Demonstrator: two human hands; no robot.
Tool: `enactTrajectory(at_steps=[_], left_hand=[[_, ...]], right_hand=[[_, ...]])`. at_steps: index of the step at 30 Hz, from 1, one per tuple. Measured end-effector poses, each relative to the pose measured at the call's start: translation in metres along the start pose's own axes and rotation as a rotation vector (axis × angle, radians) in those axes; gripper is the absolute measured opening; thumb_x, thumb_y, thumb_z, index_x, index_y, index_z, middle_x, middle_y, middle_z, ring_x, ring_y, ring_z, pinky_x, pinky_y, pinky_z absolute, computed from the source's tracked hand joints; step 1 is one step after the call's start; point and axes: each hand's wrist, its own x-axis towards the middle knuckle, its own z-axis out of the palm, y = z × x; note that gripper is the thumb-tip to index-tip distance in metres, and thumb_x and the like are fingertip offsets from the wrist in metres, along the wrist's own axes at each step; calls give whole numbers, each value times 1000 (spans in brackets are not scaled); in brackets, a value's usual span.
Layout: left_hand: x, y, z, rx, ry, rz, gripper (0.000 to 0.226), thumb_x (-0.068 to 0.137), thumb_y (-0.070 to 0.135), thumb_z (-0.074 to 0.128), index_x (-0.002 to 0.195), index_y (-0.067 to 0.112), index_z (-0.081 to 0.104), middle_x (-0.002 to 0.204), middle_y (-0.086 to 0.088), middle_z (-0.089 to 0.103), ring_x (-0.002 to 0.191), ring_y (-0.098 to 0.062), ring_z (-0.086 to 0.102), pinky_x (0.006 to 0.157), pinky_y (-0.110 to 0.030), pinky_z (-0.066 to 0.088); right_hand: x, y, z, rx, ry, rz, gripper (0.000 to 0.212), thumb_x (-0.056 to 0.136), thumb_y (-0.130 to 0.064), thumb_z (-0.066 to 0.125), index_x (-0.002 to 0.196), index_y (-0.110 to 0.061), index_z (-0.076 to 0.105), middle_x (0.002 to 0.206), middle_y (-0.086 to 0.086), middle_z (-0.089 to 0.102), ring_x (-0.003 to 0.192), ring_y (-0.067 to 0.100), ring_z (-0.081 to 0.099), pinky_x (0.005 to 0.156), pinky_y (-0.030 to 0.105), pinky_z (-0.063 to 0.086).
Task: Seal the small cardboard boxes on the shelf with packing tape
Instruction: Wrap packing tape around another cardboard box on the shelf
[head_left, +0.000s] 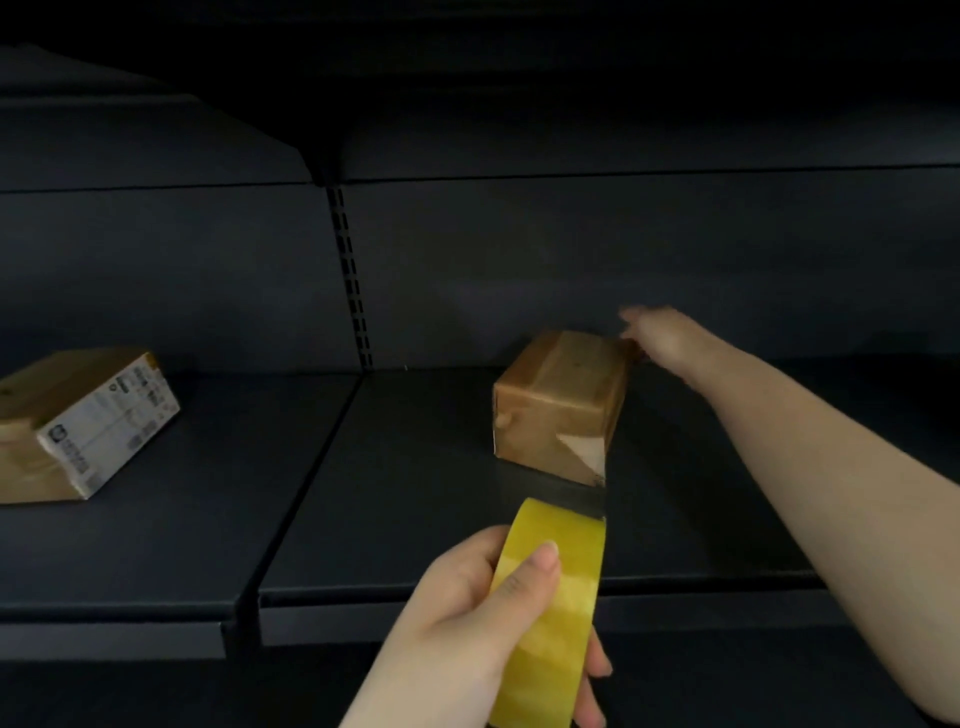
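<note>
Mid-strip on small box (563, 402), sitting right of centre on shelf (415, 519): left hand (483, 618) gripping tape roll (550, 597), drawing tape toward shelf edge; right hand (662, 338) blurred at far top corner, grip unclear. Likely needing cut next, then smoothing down

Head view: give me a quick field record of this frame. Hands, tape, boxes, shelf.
left hand: grips the tape roll, thumb across its outer face
right hand: blurred, at the far top edge of the small box; grip cannot be told
tape roll: yellowish, a strip runs from it up to the small box
small box: on the right shelf panel, tape across top and near face
labelled box: on the left shelf panel, white label facing the camera, untouched
shelf: dark metal, two panels side by side
</note>
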Motion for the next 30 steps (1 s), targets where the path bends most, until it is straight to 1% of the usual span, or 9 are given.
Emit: enactTrajectory(at_steps=[4, 6, 8, 10, 13, 20, 23, 28, 30], left_hand=[[-1, 0, -3, 1, -8, -11, 36, 59, 44, 68, 85, 19, 72, 62, -13, 69, 50, -23, 65, 53, -30, 56], [-1, 0, -5, 10, -5, -1, 37, 59, 44, 68, 85, 18, 72, 62, -13, 69, 50, -22, 65, 52, -30, 55], [-2, 0, -8, 19, -6, -1, 38, 60, 44, 67, 86, 17, 71, 63, -13, 69, 50, -22, 64, 52, -30, 54], [-5, 1, -13, 22, -10, -8, 38, 59, 45, 69, 86, 19, 72, 68, -14, 70, 57, -22, 65, 56, -30, 55], [-9, 3, -19, -34, -11, -13, 41, 59, 44, 74, 88, 15, 73, 83, -23, 70, 67, -29, 65, 61, -33, 56], [-6, -3, -8, 13, -36, -20, 44, 53, 44, 69, 89, 20, 74, 75, -14, 72, 66, -23, 69, 67, -32, 52], [3, -2, 6, 114, -54, 63, 40, 67, 40, 64, 99, 18, 65, 70, -12, 72, 61, -19, 69, 58, -24, 53], [35, 18, 20, 265, 25, 194, 29, 81, 45, 56, 95, 20, 61, 65, -4, 72, 55, -15, 68, 51, -21, 53], [47, 21, 18, 275, 16, 169, 22, 84, 36, 53, 96, 19, 60, 66, -2, 73, 58, -13, 69, 51, -20, 54]], right_hand=[[-14, -7, -3, -304, 13, 19, 68, 93, -58, 25, 145, -14, 26, 150, 11, 30, 134, 29, 31, 112, 43, 20], [-34, -16, 1, -504, 6, -164, 71, 91, -63, 19, 147, -19, 22, 154, 6, 23, 140, 25, 21, 115, 48, 6], [-57, -22, 15, -637, -159, -404, 69, 91, -61, 14, 148, -21, 14, 157, 1, 11, 143, 16, 8, 113, 42, -4], [-72, -20, 27, -746, -320, -487, 68, 92, -58, 13, 148, -20, 5, 157, -2, 0, 143, 11, -1, 113, 37, -9], [-74, -17, 27, -745, -357, -474, 64, 95, -53, 16, 148, -20, 3, 157, -4, -2, 142, 7, -3, 114, 33, -10], [-63, -3, 17, -729, -396, -573, 68, 89, -57, 21, 147, -26, 4, 156, -7, -1, 138, 0, -3, 110, 25, -12], [-52, 0, 6, -661, -479, -598, 72, 82, -61, 24, 146, -32, 8, 154, -14, 2, 132, -8, -7, 106, 22, -14], [-21, 0, -15, -693, -590, -530, 72, 78, -64, 26, 144, -41, 8, 154, -18, 2, 136, -1, -13, 109, 30, -11], [-11, 1, -16, -720, -571, -524, 74, 77, -64, 25, 145, -39, 7, 155, -14, -1, 138, 2, -12, 109, 31, -11]])
